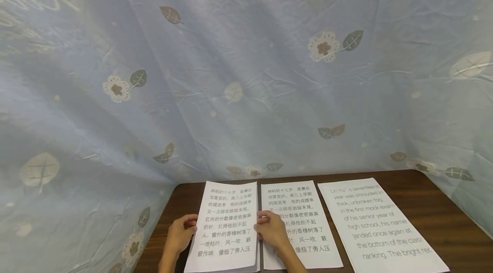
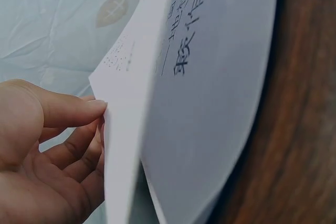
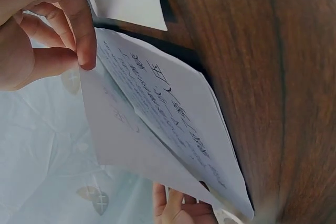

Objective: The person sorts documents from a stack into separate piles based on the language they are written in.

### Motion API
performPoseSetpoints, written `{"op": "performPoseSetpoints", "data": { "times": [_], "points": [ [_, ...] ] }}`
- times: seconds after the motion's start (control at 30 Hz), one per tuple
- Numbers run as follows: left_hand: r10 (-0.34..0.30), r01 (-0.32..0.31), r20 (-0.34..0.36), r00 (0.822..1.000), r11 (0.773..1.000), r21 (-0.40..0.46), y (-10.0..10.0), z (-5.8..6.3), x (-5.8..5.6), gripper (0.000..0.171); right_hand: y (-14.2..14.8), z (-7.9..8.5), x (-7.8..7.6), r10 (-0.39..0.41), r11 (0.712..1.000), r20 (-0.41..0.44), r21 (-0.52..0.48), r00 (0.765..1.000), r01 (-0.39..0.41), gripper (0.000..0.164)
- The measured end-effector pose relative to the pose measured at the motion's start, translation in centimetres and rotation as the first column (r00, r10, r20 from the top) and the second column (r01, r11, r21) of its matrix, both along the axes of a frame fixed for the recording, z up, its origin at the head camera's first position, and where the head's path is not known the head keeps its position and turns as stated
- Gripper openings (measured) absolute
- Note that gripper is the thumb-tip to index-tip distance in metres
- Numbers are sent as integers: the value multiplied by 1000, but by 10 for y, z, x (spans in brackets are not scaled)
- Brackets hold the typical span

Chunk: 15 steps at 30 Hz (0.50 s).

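Note:
A printed sheet of paper [image 1: 227, 226] with large Chinese characters is raised above the left paper stack [image 3: 184, 114]. Its left edge is pinched between the thumb and fingers of my left hand [image 1: 179, 235]. On the opposite edge, my right hand [image 1: 274, 232] pinches the paper between thumb and forefinger. The right wrist view shows a gap between the lifted sheet and the printed page under it. My right hand and forearm cover part of the middle stack [image 1: 310, 238], which bears the same kind of Chinese text.
To the right lies a stack of sheets [image 1: 379, 226] printed in English. All the paper is on a dark brown wooden table [image 1: 458, 230]. A pale blue cloth [image 1: 246, 114] with leaf and flower prints hangs behind the table and at its sides.

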<state>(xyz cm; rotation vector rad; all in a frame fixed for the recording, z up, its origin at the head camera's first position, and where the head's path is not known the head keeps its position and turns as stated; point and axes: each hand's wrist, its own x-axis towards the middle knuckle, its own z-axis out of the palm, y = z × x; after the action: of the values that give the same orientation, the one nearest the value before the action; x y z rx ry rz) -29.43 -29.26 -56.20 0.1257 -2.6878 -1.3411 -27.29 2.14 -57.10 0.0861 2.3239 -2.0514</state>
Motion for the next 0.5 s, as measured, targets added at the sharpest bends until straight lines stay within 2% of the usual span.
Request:
{"op": "performPoseSetpoints", "data": {
  "times": [0.5],
  "points": [
    [4, -4, -10, 1000, 1000, -26, 1, -3, 1, 35, -6, -6, 0, 6, 995, -68, 98, 998, 0, 48]
  ]
}}
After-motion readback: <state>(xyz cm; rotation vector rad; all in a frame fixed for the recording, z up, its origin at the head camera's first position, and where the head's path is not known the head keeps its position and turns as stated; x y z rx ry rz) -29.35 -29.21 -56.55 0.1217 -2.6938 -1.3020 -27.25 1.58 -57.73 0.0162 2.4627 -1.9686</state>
